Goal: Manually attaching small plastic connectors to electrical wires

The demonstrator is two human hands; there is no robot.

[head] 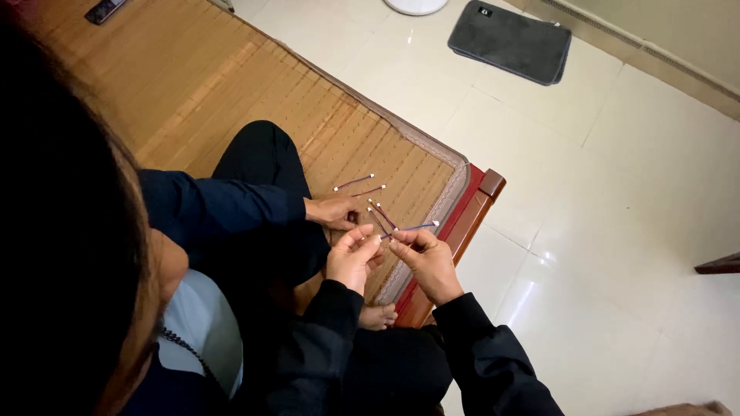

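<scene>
My left hand (353, 258) and my right hand (424, 258) meet over the corner of a woven bamboo mat (231, 92). Both pinch a small bundle of thin purple sticks with white tips (383, 219). One stick (420, 226) juts out to the right above my right fingers, while the others fan up and to the left. Two more sticks (356, 182) lie loose on the mat just beyond. Another person's hand (335, 209), in a dark blue sleeve, rests on the mat right beside the bundle.
The mat covers a bed with a red wooden frame (462, 231) above a pale tiled floor (617, 231). A grey floor mat (509, 40) lies far off. A dark flat device (104, 9) sits at the mat's top left. The other person's dark hair (54, 231) fills the left.
</scene>
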